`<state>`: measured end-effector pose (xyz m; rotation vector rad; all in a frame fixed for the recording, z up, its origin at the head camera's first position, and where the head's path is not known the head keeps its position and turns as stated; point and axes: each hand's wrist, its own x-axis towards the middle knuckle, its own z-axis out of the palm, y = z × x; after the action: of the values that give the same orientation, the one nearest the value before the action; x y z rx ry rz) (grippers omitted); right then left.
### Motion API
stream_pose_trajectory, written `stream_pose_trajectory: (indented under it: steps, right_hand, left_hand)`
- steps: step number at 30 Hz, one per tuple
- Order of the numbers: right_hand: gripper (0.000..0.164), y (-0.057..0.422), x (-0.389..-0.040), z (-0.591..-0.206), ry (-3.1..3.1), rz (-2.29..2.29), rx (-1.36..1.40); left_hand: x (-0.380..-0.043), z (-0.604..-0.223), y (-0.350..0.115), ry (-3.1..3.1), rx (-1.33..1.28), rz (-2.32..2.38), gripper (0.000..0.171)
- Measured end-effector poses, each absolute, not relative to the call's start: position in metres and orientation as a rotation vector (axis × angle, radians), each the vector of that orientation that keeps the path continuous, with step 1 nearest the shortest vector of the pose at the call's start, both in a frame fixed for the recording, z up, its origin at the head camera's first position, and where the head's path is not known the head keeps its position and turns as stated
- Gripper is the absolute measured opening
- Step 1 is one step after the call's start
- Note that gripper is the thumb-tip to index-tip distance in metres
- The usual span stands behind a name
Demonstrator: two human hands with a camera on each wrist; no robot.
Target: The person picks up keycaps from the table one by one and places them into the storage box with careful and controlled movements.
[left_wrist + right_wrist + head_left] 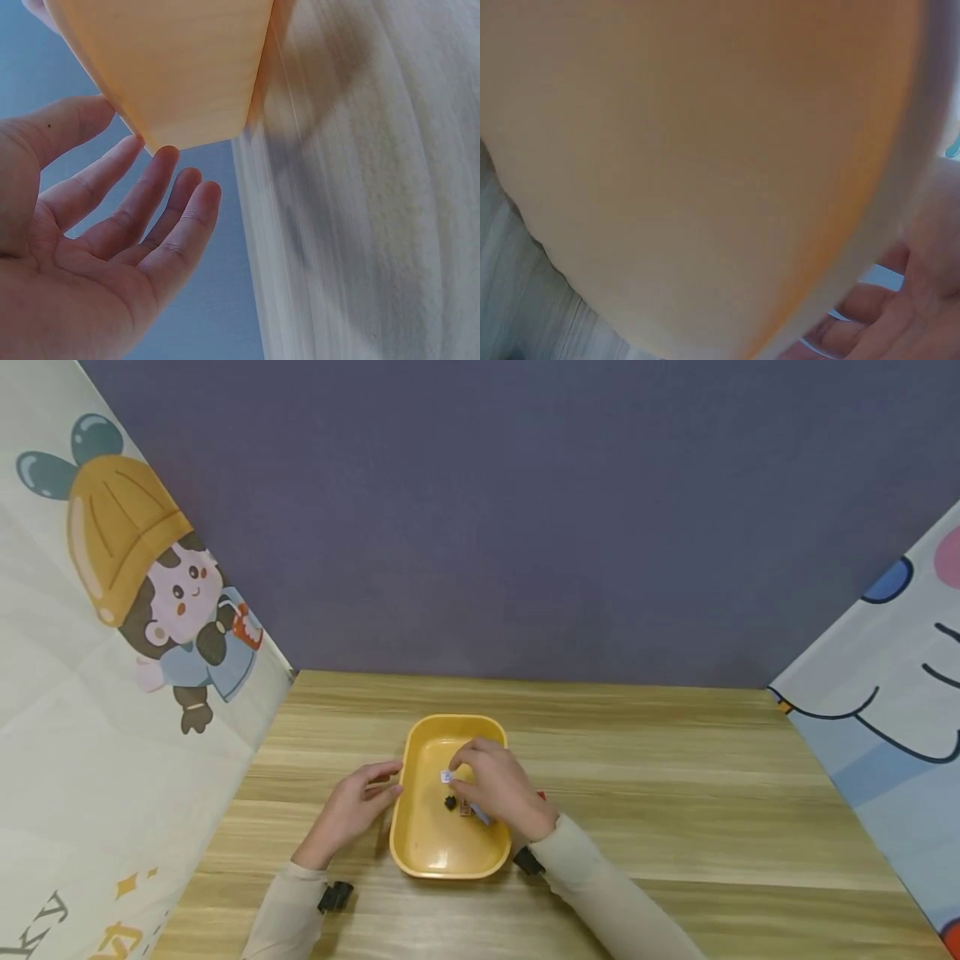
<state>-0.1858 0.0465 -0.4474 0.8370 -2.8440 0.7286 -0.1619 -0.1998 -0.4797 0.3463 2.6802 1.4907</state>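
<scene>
A yellow plastic tray (411, 852) stands on the wooden table. My left hand (356, 802) is at its left side, and in the left wrist view the thumb and fingertips (166, 155) touch or nearly touch the rim, with the fingers loosely bent. Over the tray's right half reaches my right hand (495, 781), its thumb and forefinger pinching a small white piece with a mark (446, 776). Just below on the tray floor lie a small black piece (450, 802), a reddish patterned piece (465, 808) and a blue-grey piece (480, 814). The right wrist view shows mostly the tray's outer wall (690, 172), hiding the fingertips.
Beside the tray on the right, a red object (541, 795) shows partly behind the right wrist. The wooden table (660, 793) reaches back to a dark blue-grey panel (525, 527). Printed sheets with cartoon figures (172, 568) flank both sides.
</scene>
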Motion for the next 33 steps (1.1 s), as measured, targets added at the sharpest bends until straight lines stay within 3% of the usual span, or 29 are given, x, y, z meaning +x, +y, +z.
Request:
stream_pose_trajectory:
  steps: [8, 16, 33]
  right_hand:
    - [0.026, 0.045, -0.186, -0.450, -2.853, 0.711, 0.840]
    - [0.022, 0.057, -0.181, -0.444, -2.784, 0.737, 0.813]
    - [0.020, 0.140, -0.170, -0.440, -2.751, 0.732, 0.572]
  left_hand:
    - [-0.162, -0.480, -0.198, 2.686, 0.354, 1.500, 0.038]
    - [-0.161, -0.479, -0.199, 2.691, 0.334, 1.491, 0.039]
    - [-0.161, -0.477, -0.199, 2.676, 0.336, 1.478, 0.038]
